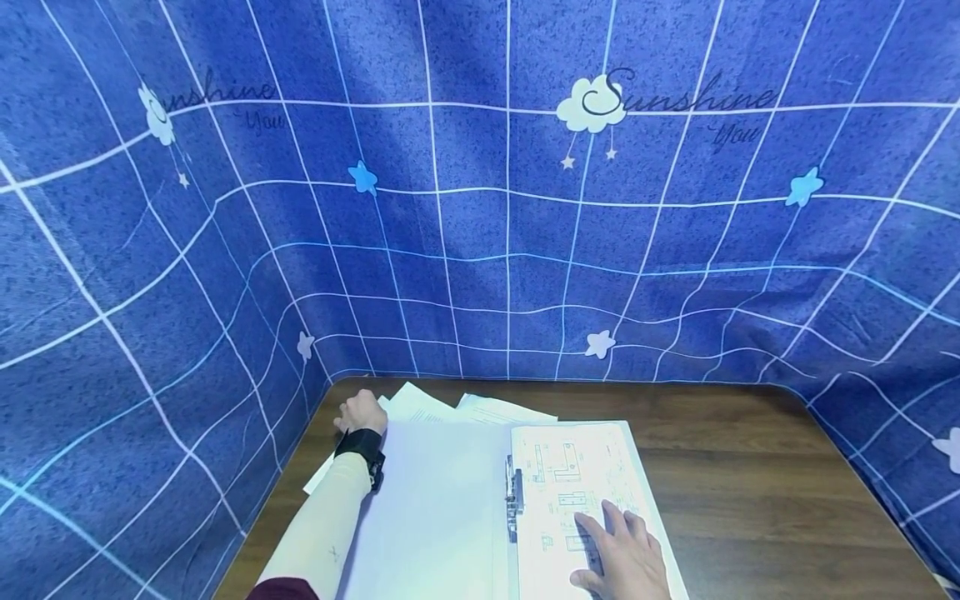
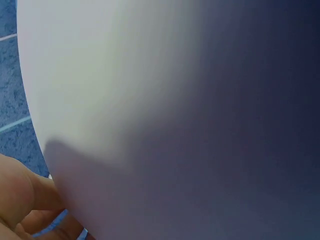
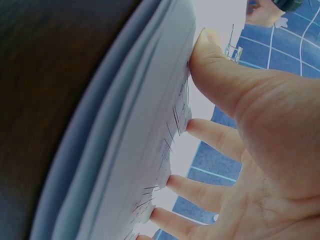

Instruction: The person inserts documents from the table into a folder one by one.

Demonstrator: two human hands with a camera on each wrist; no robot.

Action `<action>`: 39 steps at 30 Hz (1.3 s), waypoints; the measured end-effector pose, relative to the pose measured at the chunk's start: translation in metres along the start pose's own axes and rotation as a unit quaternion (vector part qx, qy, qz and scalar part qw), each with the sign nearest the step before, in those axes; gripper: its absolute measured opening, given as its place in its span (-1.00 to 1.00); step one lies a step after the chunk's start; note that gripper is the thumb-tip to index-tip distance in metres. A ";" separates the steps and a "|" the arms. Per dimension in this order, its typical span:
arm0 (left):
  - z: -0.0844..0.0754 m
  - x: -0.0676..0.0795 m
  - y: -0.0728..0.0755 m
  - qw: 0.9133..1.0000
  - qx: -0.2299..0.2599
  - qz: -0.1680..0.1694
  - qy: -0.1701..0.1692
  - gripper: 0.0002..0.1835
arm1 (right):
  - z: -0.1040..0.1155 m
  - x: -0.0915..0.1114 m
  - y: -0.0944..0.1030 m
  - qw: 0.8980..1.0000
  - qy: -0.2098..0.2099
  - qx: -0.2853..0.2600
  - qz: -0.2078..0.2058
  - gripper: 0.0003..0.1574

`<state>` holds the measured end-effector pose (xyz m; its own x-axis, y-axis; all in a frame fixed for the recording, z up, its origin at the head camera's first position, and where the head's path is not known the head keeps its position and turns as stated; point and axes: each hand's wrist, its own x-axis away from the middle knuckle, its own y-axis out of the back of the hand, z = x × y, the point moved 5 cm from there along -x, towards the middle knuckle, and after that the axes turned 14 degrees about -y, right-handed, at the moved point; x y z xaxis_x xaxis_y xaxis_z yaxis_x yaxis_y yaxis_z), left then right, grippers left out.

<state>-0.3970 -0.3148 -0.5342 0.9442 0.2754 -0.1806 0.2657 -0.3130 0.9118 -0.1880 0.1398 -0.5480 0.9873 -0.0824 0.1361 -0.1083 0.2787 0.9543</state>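
A white folder [image 1: 431, 508] lies open on the wooden table, with a metal clip [image 1: 514, 504] near its spine. Printed sheets with line drawings [image 1: 570, 467] lie on its right side. At the far left corner of the left cover, my left hand [image 1: 362, 412] grips the edge. In the left wrist view, the fingers [image 2: 44, 192] meet the rim of the pale cover [image 2: 125, 100], and part of them is hidden behind it. My right hand [image 1: 626, 554] rests spread on the drawings, its fingertips [image 3: 197, 125] touching the top sheet.
Several loose papers [image 1: 420, 404] stick out from under the folder's far side and left edge. Brown wooden tabletop [image 1: 765, 500] extends to the right. A blue gridded curtain [image 1: 480, 225] hangs around the table's back and sides.
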 end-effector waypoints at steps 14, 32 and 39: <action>-0.009 0.001 0.036 0.996 0.075 -0.044 -0.005 -0.82 | -0.001 0.004 0.003 1.000 0.012 -0.007 -0.016 0.03; -0.077 0.007 0.155 0.950 0.004 -0.233 -0.208 -0.93 | -0.001 0.008 0.008 0.998 0.030 -0.053 -0.026 -0.03; -0.117 0.025 0.214 0.905 0.002 -0.320 -0.280 -0.91 | -0.002 0.008 0.007 0.998 0.025 -0.060 -0.021 -0.03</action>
<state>-0.3389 -0.2687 -0.3008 0.5460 -0.1023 -0.8315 0.7932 -0.2565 0.5523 -0.1803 0.1434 -0.5405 0.9956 -0.0486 0.0798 -0.0548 0.3883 0.9199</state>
